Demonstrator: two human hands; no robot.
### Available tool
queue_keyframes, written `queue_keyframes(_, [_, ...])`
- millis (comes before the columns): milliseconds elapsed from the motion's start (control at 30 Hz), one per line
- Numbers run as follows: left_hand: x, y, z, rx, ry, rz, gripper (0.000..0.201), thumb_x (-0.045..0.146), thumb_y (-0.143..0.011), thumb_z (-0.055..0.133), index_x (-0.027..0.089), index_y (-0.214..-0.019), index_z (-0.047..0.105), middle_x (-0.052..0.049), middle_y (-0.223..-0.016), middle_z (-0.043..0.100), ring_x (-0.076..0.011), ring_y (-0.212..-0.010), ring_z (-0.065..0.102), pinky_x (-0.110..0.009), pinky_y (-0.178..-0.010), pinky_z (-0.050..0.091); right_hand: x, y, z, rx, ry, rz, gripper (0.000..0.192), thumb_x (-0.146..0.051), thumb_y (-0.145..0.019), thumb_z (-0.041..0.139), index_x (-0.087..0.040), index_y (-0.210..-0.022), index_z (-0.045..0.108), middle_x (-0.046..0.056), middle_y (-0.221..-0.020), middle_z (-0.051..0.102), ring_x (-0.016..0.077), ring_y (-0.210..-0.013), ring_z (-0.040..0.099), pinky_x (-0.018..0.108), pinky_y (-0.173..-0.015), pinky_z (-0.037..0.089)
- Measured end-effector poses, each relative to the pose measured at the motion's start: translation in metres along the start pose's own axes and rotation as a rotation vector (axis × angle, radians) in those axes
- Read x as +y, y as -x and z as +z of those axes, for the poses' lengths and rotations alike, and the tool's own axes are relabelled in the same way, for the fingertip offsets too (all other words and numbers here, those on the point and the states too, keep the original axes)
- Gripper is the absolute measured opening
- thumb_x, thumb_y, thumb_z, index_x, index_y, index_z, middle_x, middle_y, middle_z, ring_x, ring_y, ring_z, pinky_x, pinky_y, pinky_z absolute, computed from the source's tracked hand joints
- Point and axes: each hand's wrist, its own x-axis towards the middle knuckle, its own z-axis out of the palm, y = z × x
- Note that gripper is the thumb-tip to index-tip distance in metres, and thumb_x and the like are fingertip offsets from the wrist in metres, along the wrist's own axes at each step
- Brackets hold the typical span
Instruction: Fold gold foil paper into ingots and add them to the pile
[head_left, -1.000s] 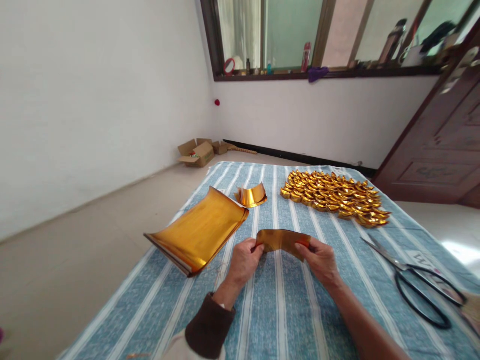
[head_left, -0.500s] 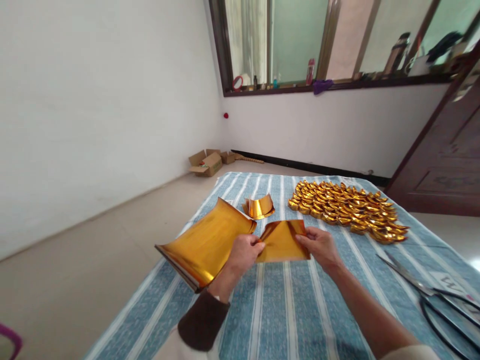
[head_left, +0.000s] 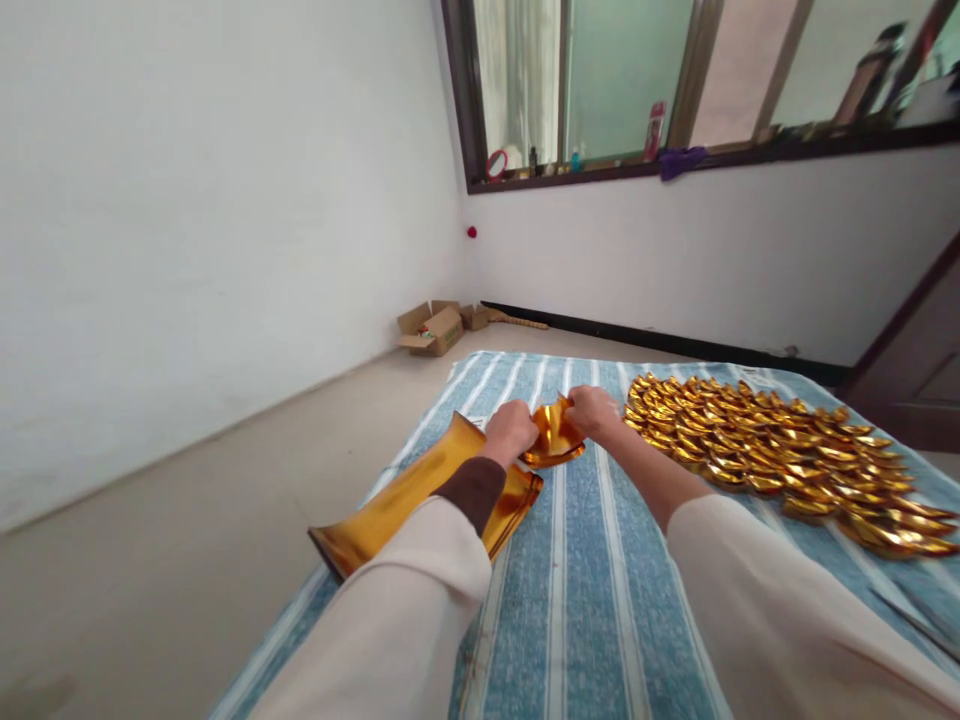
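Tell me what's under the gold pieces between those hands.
Striped cloth shows in front of the gold pieces. What's directly beneath is covered; the left hand and right hand partly hide them.

Small curved gold foil-like sheets (head_left: 556,425): look glossy, smooth. Boat-shaped gold foil-like pieces (head_left: 757,440): look shiny. Striped blue-and-white cloth (head_left: 577,570): looks matt.

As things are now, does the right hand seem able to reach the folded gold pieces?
Probably yes: the right hand is close beside the folded gold pieces, and nothing visible stands between them. It is at the small gold sheets, though, so it may first need to leave these.
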Motion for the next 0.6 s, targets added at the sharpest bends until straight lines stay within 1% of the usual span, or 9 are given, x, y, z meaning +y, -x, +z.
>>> queue_keyframes(67, [-0.002, -0.005, 0.005, -0.011, -0.050, 0.001, 0.014, 0.013, -0.071, 0.065, 0.015, -0.082, 0.073, -0.017, -0.089, 0.073, -0.0307, -0.093, 0.069, -0.031, -0.073, 0.048, -0.001, -0.005, 0.005, -0.032, 0.065, -0.017, 0.025, -0.023, -0.080, 0.059, -0.020, -0.101, 0.073, 0.014, -0.103, 0.072, 0.0261, -0.097, 0.067, 0.029, -0.077, 0.048])
queue_keyframes(133, [-0.005, -0.007, 0.008, -0.021, -0.093, 0.005, 0.018, 0.013, -0.074, 0.064, 0.015, -0.089, 0.073, -0.019, -0.096, 0.073, -0.0321, -0.098, 0.068, -0.033, -0.076, 0.048, -0.002, -0.006, 0.008, -0.055, 0.118, -0.034, 0.027, -0.025, -0.083, 0.058, -0.019, -0.105, 0.071, 0.015, -0.107, 0.071, 0.0267, -0.101, 0.067, 0.031, -0.080, 0.049])
queue_keyframes(267, [-0.006, -0.008, 0.013, -0.030, -0.164, 0.003, 0.022, 0.015, -0.075, 0.066, 0.015, -0.095, 0.073, -0.020, -0.103, 0.072, -0.0316, -0.102, 0.067, -0.033, -0.081, 0.048, -0.003, -0.002, 0.012, -0.082, 0.191, -0.056, 0.030, -0.029, -0.087, 0.057, -0.017, -0.112, 0.068, 0.018, -0.111, 0.069, 0.0271, -0.106, 0.065, 0.033, -0.086, 0.047])
queue_keyframes(367, [-0.006, -0.007, 0.014, -0.030, -0.201, 0.012, 0.025, 0.019, -0.075, 0.067, 0.013, -0.099, 0.072, -0.021, -0.106, 0.071, -0.0315, -0.104, 0.066, -0.033, -0.083, 0.048, -0.004, 0.002, 0.012, -0.084, 0.225, -0.059, 0.031, -0.030, -0.088, 0.058, -0.014, -0.113, 0.066, 0.019, -0.112, 0.068, 0.0277, -0.106, 0.065, 0.033, -0.085, 0.047])
queue_keyframes(500, [-0.005, -0.005, 0.007, 0.000, -0.219, 0.041, 0.032, 0.027, -0.080, 0.064, 0.012, -0.108, 0.068, -0.021, -0.107, 0.070, -0.0321, -0.104, 0.066, -0.035, -0.083, 0.049, -0.005, 0.010, 0.007, -0.064, 0.257, -0.056, 0.033, -0.032, -0.090, 0.056, -0.012, -0.116, 0.060, 0.020, -0.111, 0.068, 0.0290, -0.102, 0.066, 0.034, -0.081, 0.048])
queue_keyframes(600, [-0.004, 0.000, -0.008, 0.035, -0.231, 0.069, 0.035, 0.034, -0.086, 0.056, 0.012, -0.112, 0.066, -0.019, -0.109, 0.070, -0.0310, -0.105, 0.065, -0.035, -0.083, 0.048, -0.007, 0.025, -0.003, -0.043, 0.267, -0.076, 0.033, -0.036, -0.094, 0.049, -0.013, -0.117, 0.058, 0.020, -0.108, 0.068, 0.0299, -0.100, 0.067, 0.036, -0.079, 0.048])
